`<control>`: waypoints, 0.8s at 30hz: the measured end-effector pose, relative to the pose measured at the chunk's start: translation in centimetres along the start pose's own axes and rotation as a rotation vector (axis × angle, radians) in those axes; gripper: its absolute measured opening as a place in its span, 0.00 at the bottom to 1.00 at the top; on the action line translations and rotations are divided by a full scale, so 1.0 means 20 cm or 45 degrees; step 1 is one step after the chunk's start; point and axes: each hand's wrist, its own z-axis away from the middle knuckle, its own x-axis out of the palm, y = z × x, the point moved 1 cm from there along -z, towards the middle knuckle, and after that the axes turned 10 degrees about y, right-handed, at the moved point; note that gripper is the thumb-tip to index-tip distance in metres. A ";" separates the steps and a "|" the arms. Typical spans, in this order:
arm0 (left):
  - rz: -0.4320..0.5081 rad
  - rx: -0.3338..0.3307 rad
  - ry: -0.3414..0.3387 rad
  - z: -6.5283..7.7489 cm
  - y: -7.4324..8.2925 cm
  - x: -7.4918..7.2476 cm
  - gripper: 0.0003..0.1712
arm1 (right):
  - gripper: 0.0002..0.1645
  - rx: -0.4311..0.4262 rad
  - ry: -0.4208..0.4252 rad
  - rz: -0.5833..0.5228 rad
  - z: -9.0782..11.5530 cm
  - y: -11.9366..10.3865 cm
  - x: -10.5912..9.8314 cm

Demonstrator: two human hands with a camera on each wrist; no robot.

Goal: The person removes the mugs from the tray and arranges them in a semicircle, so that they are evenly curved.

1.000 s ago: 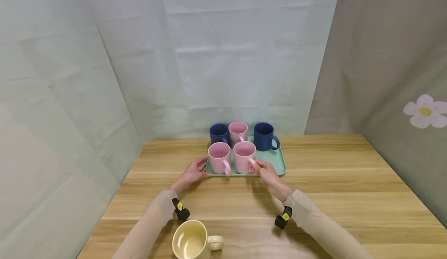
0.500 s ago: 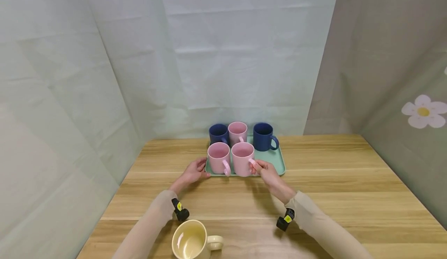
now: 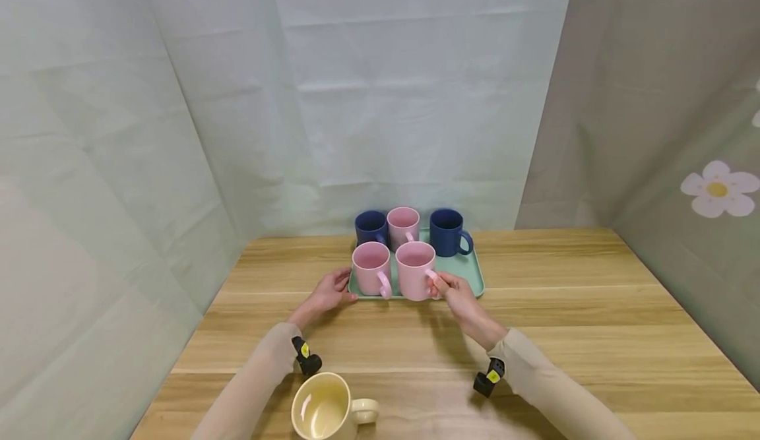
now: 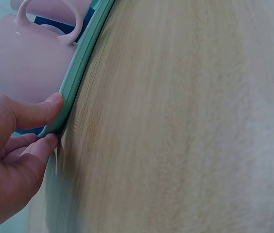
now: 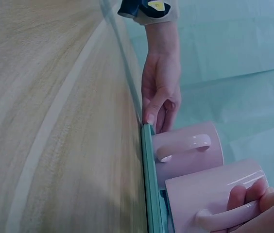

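1 held pink mug point(image 3: 413, 276) is at the front edge of the green tray point(image 3: 466, 280), with its handle toward the front right. The right hand point(image 3: 463, 300) grips this handle with curled fingers. Compared with 1.0 s ago, the bottom of this mug has changed its place: then it was behind the front rim, now it covers a part of this rim. In the right wrist view it seems lifted a little above the tray.

The left hand point(image 3: 328, 293) pinches the left front corner of the tray, with its thumb on the rim; this hand stayed in the same place.

Just beside the held mug stands the left front pink mug point(image 3: 369, 274). Behind, the back pink mug point(image 3: 400, 232) is between the left blue mug point(image 3: 369, 230) and the right blue mug point(image 3: 445, 237). These 4 mugs kept their places on the tray.

1 yellow mug point(image 3: 320, 417) stands on the wooden table point(image 3: 570, 295), well apart from the tray.
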 end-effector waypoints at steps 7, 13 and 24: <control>0.033 0.006 -0.007 0.00 -0.01 0.00 0.43 | 0.13 0.016 -0.015 -0.040 0.01 0.01 -0.01; 0.041 -0.007 -0.010 0.00 0.00 0.00 0.43 | 0.13 0.004 -0.044 -0.054 0.04 -0.01 -0.04; 0.025 0.020 -0.030 0.00 0.01 0.00 0.43 | 0.12 -0.003 -0.075 -0.079 0.10 -0.05 -0.05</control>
